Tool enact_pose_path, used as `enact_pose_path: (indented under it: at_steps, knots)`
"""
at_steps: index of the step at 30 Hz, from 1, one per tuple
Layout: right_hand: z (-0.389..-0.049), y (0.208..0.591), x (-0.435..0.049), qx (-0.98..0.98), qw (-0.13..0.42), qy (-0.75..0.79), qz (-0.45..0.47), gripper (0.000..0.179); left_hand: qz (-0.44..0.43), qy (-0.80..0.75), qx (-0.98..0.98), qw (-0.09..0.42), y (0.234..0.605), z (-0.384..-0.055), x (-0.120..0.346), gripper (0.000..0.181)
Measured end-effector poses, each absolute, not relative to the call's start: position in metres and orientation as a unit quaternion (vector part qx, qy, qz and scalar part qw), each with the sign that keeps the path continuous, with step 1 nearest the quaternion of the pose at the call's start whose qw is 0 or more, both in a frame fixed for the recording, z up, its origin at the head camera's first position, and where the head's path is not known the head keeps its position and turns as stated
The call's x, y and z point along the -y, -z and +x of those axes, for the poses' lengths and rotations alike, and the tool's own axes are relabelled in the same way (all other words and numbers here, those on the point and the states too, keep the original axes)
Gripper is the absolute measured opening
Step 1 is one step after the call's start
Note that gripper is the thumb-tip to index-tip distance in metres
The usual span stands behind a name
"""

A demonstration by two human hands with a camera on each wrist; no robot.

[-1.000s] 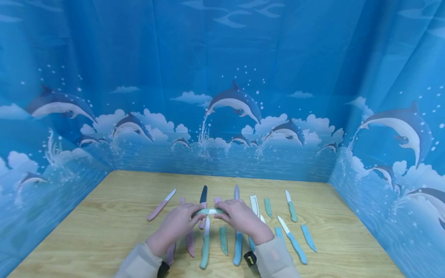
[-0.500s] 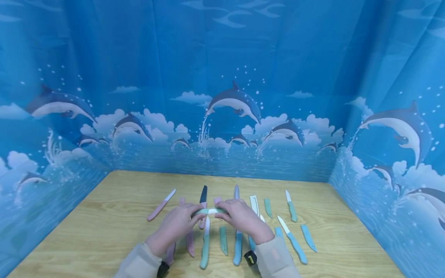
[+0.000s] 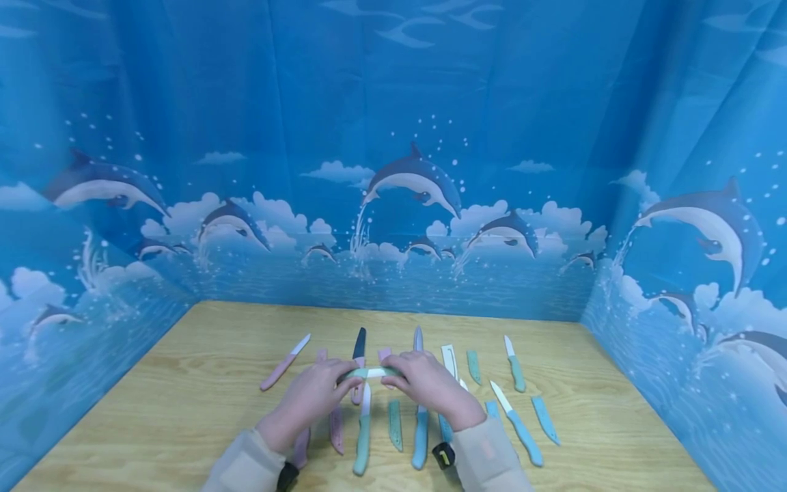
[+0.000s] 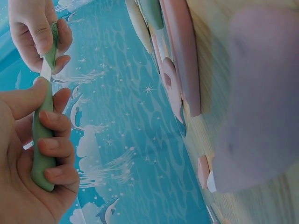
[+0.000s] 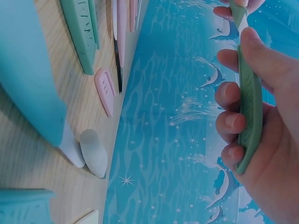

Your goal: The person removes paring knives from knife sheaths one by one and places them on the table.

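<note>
Over the middle of the table, my left hand (image 3: pixel 315 395) grips the green handle of a small knife (image 4: pixel 43 144), fingers wrapped along it and thumb near the blade end. My right hand (image 3: pixel 429 384) holds a green knife sheath (image 5: pixel 251 105), its fingers curled round it. Knife and sheath lie in one line, level between the hands. A short stretch of white blade (image 3: pixel 376 373) shows between handle and sheath; its tip is hidden inside the sheath. Just below on the table lies another green-handled knife (image 3: pixel 363 434), and a green sheath (image 3: pixel 395 425) beside it.
A pink knife (image 3: pixel 285 363) lies at left and a black-bladed knife (image 3: pixel 360 344) behind the hands. Blue-handled knives (image 3: pixel 525 435) (image 3: pixel 421 441), a blue sheath (image 3: pixel 546 420) and a green knife (image 3: pixel 516 365) lie toward the right. A dolphin-printed curtain (image 3: pixel 393 273) surrounds the wooden table (image 3: pixel 172 410).
The sheath and the knife have drawn slightly apart, so a longer stretch of white blade shows between the hands. The things on the table have stayed put.
</note>
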State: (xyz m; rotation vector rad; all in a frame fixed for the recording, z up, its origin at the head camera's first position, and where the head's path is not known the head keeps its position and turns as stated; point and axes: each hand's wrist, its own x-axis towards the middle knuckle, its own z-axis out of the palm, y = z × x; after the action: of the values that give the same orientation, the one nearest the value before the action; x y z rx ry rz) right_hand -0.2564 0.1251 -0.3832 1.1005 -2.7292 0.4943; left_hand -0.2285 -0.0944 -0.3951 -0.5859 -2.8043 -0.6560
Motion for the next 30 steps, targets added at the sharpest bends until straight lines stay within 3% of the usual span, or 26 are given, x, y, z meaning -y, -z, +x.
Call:
enact_pose_path:
  at_steps: [30]
  knots:
    - [-0.2586, 0.3847, -0.1307, 0.915, 0.092, -0.162, 0.359, 0.015, -0.192, 0.220, 0.950, 0.107, 0.3953, -0.2291, 0.0980, 0.031]
